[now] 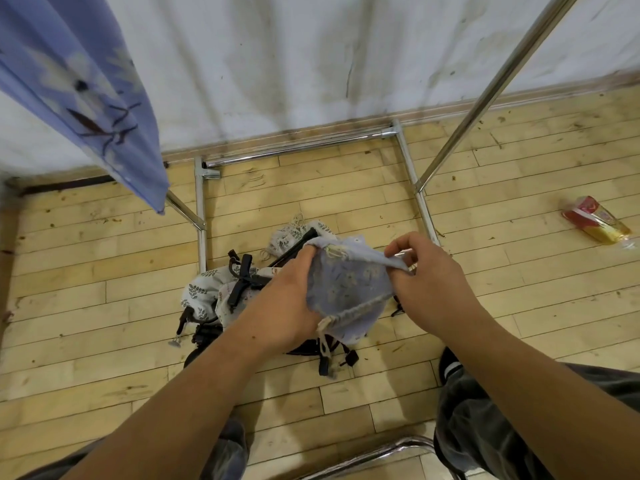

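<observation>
Over the wooden floor [104, 271], inside the base of a metal rack [408, 168], a pile [204, 296] of printed cloth bags and black straps lies, and the pouch [349, 292] is held in the air just above its right part, not touching it as far as I can see. The pouch is thin pale blue fabric, so I judge it very light, soft and without any stiffness; it will sag and fold wherever it is not supported, and it is not fragile. The best places to hold are the hem and the corners. The left hand [284, 306] grips the left side with curled fingers, and the right hand [433, 282] pinches the upper right edge, so the cloth hangs stretched between them. A cord [323, 327] dangles from the near edge and could catch on the straps.
</observation>
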`<state>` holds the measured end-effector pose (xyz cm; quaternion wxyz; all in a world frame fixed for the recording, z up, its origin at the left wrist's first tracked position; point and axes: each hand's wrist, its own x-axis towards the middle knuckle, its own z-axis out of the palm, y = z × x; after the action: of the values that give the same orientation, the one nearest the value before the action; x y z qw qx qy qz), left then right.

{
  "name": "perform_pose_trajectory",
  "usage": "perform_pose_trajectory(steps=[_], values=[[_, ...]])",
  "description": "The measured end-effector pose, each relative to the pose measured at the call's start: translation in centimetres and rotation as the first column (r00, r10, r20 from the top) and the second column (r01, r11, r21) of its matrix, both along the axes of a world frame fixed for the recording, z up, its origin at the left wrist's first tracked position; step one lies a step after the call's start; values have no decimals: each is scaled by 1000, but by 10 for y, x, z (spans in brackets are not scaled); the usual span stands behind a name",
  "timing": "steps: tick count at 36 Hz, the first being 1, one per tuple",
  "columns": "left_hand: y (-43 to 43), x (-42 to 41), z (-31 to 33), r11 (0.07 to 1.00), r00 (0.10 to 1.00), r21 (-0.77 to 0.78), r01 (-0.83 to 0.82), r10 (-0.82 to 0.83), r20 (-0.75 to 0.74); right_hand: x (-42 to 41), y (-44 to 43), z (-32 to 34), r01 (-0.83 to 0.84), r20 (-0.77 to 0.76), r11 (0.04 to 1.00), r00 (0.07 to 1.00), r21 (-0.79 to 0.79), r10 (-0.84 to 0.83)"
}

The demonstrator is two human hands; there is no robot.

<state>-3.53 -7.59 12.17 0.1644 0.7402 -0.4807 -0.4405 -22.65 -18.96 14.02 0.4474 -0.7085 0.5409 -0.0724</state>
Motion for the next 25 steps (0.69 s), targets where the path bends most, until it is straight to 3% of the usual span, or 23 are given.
perform_pose_trajectory(steps=[10,18,25], values=[[-4,0,-2,999,998,8,-51,52,-35,-7,10,6,-143,-43,985,988,96,148],[-7,2,-13,996,997,41,-78,78,-4,-38,5,-5,-46,-186,975,979,217,88],[-4,5,-18,996,995,18,-93,93,-25,-50,1,-55,147,-247,952,966,267,-80]])
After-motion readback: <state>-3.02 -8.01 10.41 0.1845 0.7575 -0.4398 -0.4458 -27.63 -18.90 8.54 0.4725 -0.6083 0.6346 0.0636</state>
